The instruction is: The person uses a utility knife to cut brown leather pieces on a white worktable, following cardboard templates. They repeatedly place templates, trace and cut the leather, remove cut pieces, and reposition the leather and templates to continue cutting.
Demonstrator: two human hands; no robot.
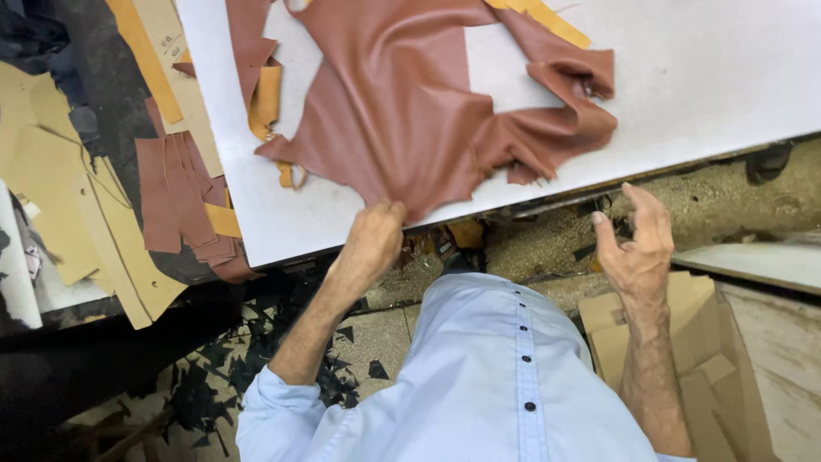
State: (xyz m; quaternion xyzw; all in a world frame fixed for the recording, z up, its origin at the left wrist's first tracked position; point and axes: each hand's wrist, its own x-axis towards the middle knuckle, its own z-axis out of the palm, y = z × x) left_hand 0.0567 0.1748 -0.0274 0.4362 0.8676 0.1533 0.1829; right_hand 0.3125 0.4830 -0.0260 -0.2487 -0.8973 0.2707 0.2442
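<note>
A large irregular sheet of reddish-brown leather (pixel 402 94) lies crumpled on a white cutting table (pixel 701 68). My left hand (pixel 375 239) pinches the sheet's near edge at the table's front rim. Off the table to the right, my right hand (pixel 637 248) hovers with fingers spread and nothing in it, just below the table edge. A rectangular piece is cut out of the leather near its upper right.
Strips of brown leather (pixel 184 201) and tan cardboard patterns (pixel 77 214) lie at the left. Orange strips (pixel 265 98) sit on the table. Black scraps (pixel 214 376) litter the floor. Cardboard boxes (pixel 710 359) stand at the lower right.
</note>
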